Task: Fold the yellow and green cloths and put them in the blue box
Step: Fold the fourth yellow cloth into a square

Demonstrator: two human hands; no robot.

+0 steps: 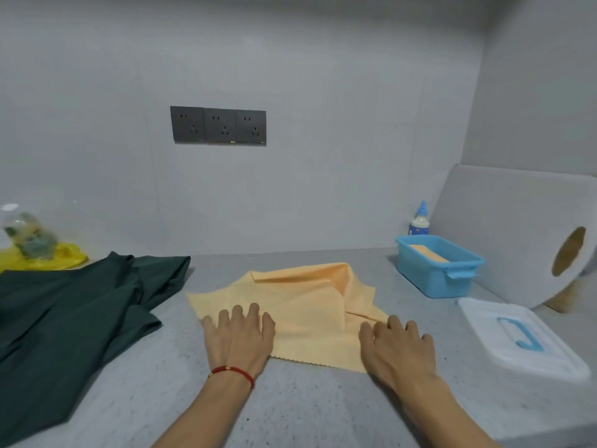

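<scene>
The pale yellow-orange cloth with a pinked hem (pixel 300 305) is seen lying rumpled near the front middle of the grey speckled bench (pixel 290 412), its far portion bunched into raised folds. The left hand (pixel 239 334) is laid flat on the cloth's near-left corner, fingers (pixel 253 313) straight and spread, nothing gripped. The right hand (pixel 397 344) is set at the near-right corner, fingers loosely extended on the fabric edge; whether the thumb pinches the hem cannot be told.

The dark green cloth (pixel 71 315) is spread unfolded over the left part of the bench, reaching its front-left edge. The blue plastic box (pixel 436 270) stands toward the rear right, open, with one folded yellow-orange piece (pixel 426 252) already inside. A white lid with a blue handle (pixel 520 341) lies near the right edge, in front of the box.

Judgement: the step in hand is flattening before the first fold. It is best done by sweeping both palms outward and away toward the rear, so the bunched far portion is drawn smooth and the corners are squared before edges are matched.

Room: open bench is available in front of the cloth and behind it up to the wall. Sideways room is tighter: the green cloth lies just beside on the left, the lid near on the right. A large white paper roll (pixel 517 234) crowds the rear right corner beside the box.
</scene>
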